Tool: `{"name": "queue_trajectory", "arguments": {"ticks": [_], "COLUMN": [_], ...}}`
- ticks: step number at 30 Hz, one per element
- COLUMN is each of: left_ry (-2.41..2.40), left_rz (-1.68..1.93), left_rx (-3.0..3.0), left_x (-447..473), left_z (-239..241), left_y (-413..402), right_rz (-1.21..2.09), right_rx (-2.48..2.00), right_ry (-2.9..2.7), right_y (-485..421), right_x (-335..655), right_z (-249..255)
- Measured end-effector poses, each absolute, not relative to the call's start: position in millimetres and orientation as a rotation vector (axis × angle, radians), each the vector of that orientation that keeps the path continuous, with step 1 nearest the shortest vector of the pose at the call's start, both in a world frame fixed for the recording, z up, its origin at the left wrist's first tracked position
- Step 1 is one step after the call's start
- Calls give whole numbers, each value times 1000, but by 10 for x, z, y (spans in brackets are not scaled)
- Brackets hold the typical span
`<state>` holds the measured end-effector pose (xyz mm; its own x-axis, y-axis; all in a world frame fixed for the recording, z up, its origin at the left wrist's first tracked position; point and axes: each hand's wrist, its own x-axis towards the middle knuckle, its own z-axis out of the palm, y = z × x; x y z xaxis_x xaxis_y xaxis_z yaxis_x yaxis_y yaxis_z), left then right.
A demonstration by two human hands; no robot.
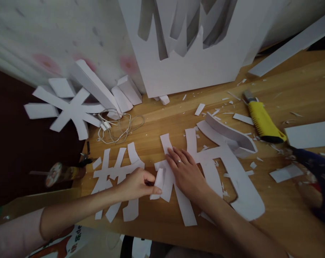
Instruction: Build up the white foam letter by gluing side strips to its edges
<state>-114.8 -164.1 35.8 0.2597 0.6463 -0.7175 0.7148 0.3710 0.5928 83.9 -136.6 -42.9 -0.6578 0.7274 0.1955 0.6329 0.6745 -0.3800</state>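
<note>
Large white paper cut-out strokes lie flat on a wooden table. My right hand rests palm down on the middle cut-out, fingers stretched out, a ring on one finger. My left hand is closed in a pinch on a small white paper strip at the cut-out's left side. Further left lies another white cut-out shape.
A yellow utility knife lies at the right, a dark blue tool beyond it. A white cable, foam blocks and a star-like cut-out sit at the left. A big cut white board stands behind. Paper scraps litter the table.
</note>
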Motion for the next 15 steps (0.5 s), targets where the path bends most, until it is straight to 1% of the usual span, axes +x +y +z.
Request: {"name": "queue_trajectory", "arguments": {"ticks": [15], "left_ry": [1371], "left_rz": [-79], "left_rx": [1345], "left_x": [-1171], "left_z": [298], "left_y": [-1635], "right_rz": [392], "right_rx": [-1088], "right_ry": [-2547], "right_y": [-1367], "right_x": [852], "right_z": [-420]}}
